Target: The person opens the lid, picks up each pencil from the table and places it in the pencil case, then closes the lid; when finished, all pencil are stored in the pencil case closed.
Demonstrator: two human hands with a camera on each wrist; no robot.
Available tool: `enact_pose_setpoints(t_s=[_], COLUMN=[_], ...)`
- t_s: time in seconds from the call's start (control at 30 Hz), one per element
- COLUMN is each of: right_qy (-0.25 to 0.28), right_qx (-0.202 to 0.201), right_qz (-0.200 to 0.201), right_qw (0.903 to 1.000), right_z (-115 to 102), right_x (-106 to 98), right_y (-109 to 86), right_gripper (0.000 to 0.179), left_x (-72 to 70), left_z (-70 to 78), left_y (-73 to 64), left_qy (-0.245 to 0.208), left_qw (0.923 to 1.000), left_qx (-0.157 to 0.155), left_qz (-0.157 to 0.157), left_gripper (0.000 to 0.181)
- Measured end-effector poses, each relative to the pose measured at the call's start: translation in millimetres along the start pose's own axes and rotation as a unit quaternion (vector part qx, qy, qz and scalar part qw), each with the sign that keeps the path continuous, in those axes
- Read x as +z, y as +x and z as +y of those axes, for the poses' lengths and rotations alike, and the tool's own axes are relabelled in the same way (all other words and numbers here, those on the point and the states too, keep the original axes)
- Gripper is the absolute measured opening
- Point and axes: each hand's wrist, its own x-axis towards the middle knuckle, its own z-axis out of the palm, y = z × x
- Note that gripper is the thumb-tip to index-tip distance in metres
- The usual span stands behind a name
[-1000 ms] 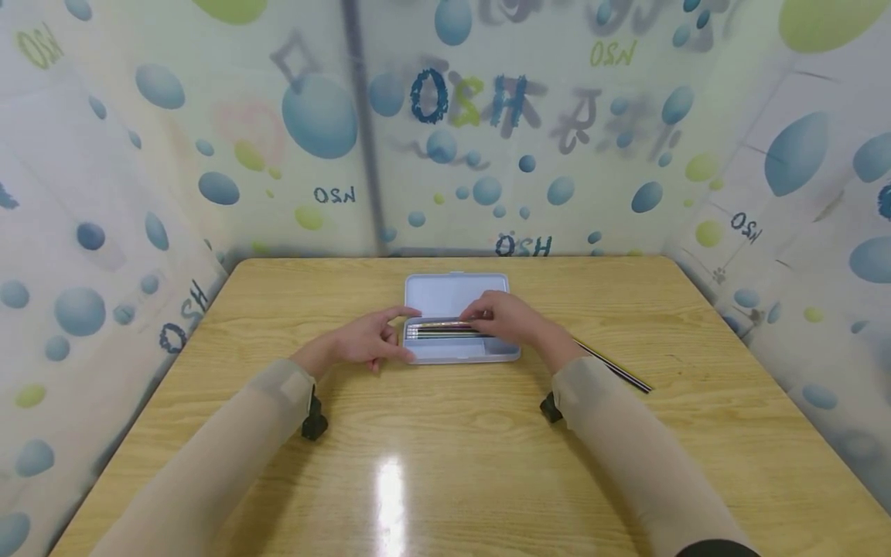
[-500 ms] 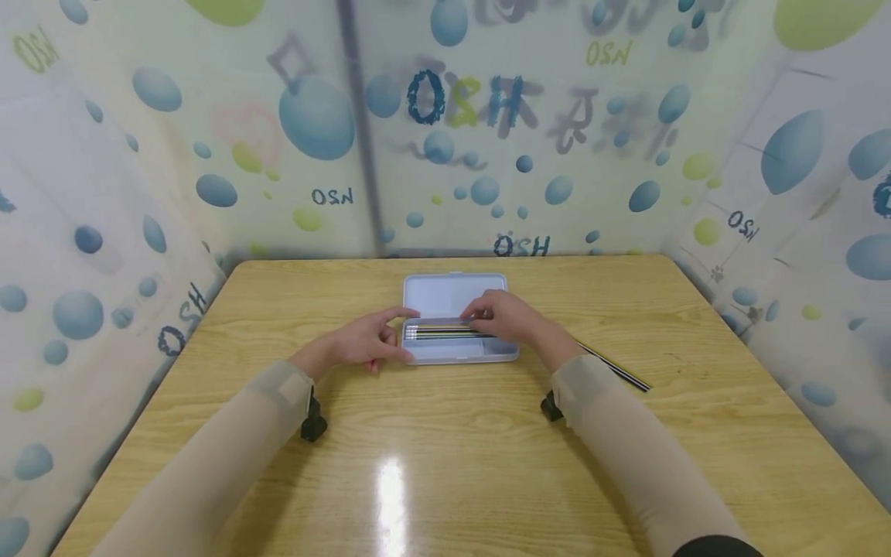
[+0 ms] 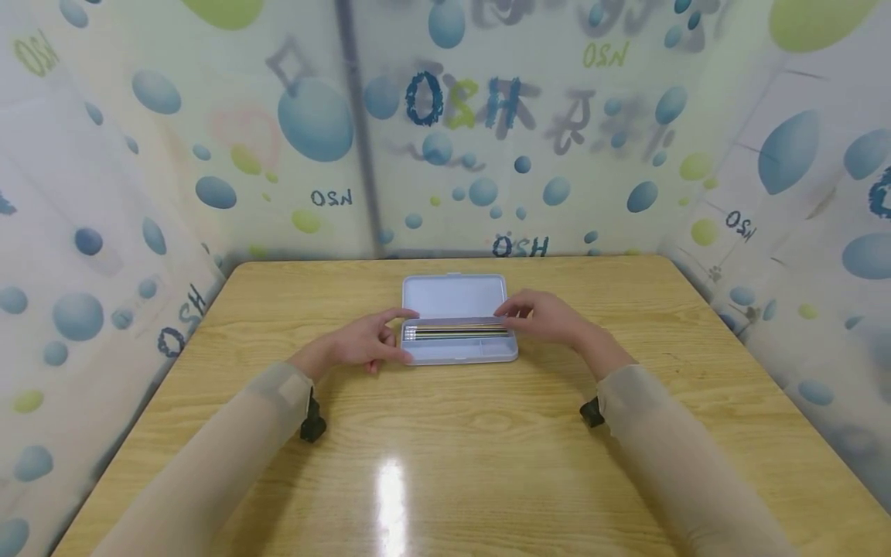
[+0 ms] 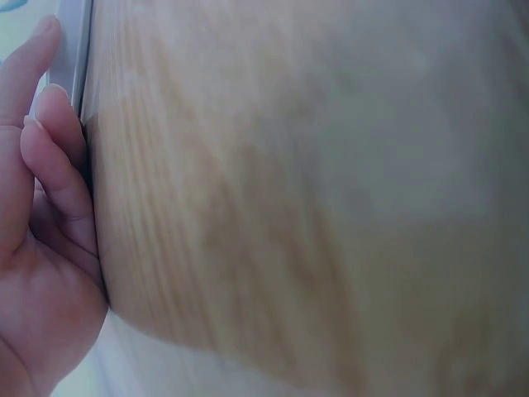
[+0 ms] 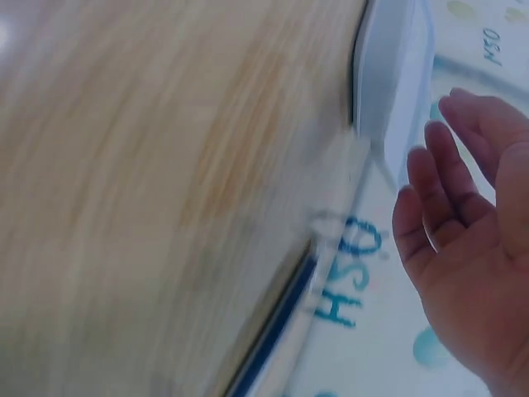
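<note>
A pale blue pencil case lies open on the table, its lid folded back to the far side. Several striped pencils lie side by side in the rear compartment, white ends to the left. My left hand holds the case's left end between thumb and forefinger; its other fingers are bent beside the case wall in the left wrist view. At the case's right end hovers my right hand, fingers loosely bent with nothing in them. A dark loose pencil shows on the table in the right wrist view; my right arm hides it from the head view.
The wooden table runs back to a curtain printed with blue and green spots. Two front compartments of the case, a long one and a short one, hold nothing visible.
My right hand has moved right, off the pencils to the case's right end. The pencils now lie flatter in the case. My left hand has stayed in place.
</note>
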Motion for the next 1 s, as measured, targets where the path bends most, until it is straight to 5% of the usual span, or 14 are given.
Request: enact_pose_setpoints(t_s=[0.27,0.53,0.77,1.0], right_qy=[0.030,0.047,0.040,0.063], right_qx=[0.018,0.057,0.086,0.104], right_qz=[0.005,-0.045,-0.076,-0.092], right_qw=[0.9994,0.9963,0.9925,0.9883], right_z=[42.3,83.8,113.5,119.9], right_x=[-29.9,-55.3,-62.0,-61.2], right_y=[-42.6,-81.3,-95.6,-95.7], right_gripper=[0.025,0.025,0.031,0.039], left_x=[-0.3,-0.3,1.0,1.5], left_z=[1.7,2.8,0.7,2.9], left_y=[0.6,0.5,1.6,0.0], left_qy=[0.001,0.005,0.006,0.005], left_qw=[1.0000,1.0000,1.0000,1.0000], left_qx=[-0.002,-0.006,-0.002,-0.004], left_qz=[0.002,0.003,0.000,0.004], left_gripper=[0.090,0.090,0.089,0.089])
